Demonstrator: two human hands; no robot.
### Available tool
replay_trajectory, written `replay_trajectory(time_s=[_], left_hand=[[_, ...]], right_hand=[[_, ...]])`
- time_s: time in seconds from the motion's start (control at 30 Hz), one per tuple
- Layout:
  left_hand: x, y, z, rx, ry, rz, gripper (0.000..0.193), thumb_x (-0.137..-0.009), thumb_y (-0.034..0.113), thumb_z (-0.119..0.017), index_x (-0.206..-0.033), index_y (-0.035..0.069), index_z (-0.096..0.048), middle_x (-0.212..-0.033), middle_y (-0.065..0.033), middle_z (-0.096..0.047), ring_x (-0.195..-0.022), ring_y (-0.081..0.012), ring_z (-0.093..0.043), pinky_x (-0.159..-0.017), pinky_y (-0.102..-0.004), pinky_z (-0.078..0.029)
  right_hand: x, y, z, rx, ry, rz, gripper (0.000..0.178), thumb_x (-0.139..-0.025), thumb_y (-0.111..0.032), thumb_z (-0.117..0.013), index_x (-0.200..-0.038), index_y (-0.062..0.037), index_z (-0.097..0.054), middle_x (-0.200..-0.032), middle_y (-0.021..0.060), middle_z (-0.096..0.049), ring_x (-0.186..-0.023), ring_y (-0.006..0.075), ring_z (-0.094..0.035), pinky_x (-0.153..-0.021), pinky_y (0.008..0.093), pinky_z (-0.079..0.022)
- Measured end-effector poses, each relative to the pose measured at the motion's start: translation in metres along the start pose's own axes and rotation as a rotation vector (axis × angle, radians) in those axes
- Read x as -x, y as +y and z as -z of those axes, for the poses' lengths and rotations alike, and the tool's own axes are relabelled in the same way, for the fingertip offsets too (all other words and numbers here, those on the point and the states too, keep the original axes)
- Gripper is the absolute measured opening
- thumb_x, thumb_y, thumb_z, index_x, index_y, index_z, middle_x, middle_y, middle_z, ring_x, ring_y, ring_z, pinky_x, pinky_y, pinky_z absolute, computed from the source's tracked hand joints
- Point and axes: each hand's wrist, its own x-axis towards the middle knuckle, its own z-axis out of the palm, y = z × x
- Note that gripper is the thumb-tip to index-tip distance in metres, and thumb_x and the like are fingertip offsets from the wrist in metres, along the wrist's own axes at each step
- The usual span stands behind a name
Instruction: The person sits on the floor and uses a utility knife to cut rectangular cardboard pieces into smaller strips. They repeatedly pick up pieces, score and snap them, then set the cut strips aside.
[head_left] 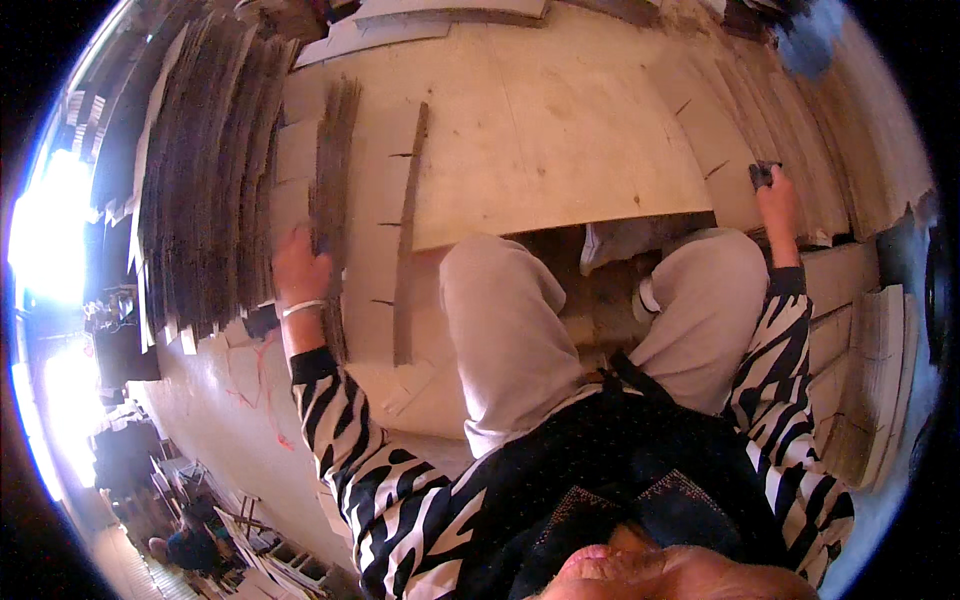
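Note:
My left hand is closed at the near part of an upright bundle of slotted cardboard strips, its thumb over them; the fingertips are partly hidden. Just right of it lies a long cardboard strip with short slits along its edge. Off to the right, my right hand is closed around a small dark object, too unclear to name. That hand rests beside slotted cardboard sheets at the right side of the board.
A pale wooden board spans the space before my knees. Tall cardboard stacks stand at the left, and more cardboard stacks at the right. Red string lies on the floor. Another person is far off at lower left.

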Motion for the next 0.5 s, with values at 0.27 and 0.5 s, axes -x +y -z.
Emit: replay_trajectory(time_s=[0.27, 0.5], left_hand=[[-0.04, 0.138, -0.073, -0.2, 0.125, 0.238, 0.041, -0.071, 0.025, -0.066, -0.107, 0.007, -0.06, -0.119, -0.0135, -0.054, -0.111, -0.0305, -0.05, -0.086, -0.0485, -0.042], [-0.045, 0.183, -0.098, -0.19, 0.272, -0.071, 0.025, -0.073, 0.02, -0.064, -0.096, 0.008, -0.062, -0.111, -0.0106, -0.056, -0.104, -0.0291, -0.052, -0.079, -0.044, -0.044]], right_hand=[[-0.024, -0.042, 0.051, -0.176, 0.295, 0.072, 0.036, -0.081, -0.008, -0.049, -0.115, -0.0003, -0.056, -0.106, 0.0257, -0.061, -0.098, 0.0391, -0.059, -0.083, 0.0424, -0.046], [-0.002, -0.176, 0.044, -0.635, 0.037, 0.489, 0.028, -0.081, -0.011, -0.057, -0.108, -0.0047, -0.053, -0.096, 0.0233, -0.061, -0.095, 0.0397, -0.058, -0.077, 0.0438, -0.047]])
